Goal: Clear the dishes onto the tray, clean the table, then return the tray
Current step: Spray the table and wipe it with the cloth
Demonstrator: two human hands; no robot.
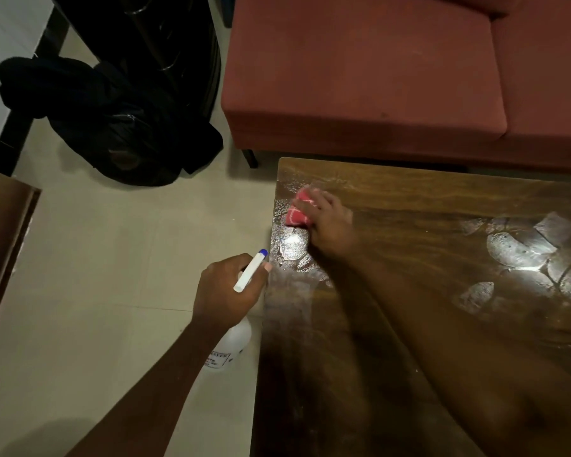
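A dark wooden table (409,199) fills the right half of the head view, its top streaked with wet patches near the left edge and at the right. My right hand (330,219) presses a pink-red cloth (297,211) flat on the table's far left corner. My left hand (226,288) holds a white spray bottle (234,341) with a blue-tipped nozzle just off the table's left edge, over the floor. No dishes or tray are in view.
A red sofa (376,77) stands right behind the table. Black bags (122,120) lie on the tiled floor at the upper left. The edge of brown wooden furniture (4,245) shows at the far left.
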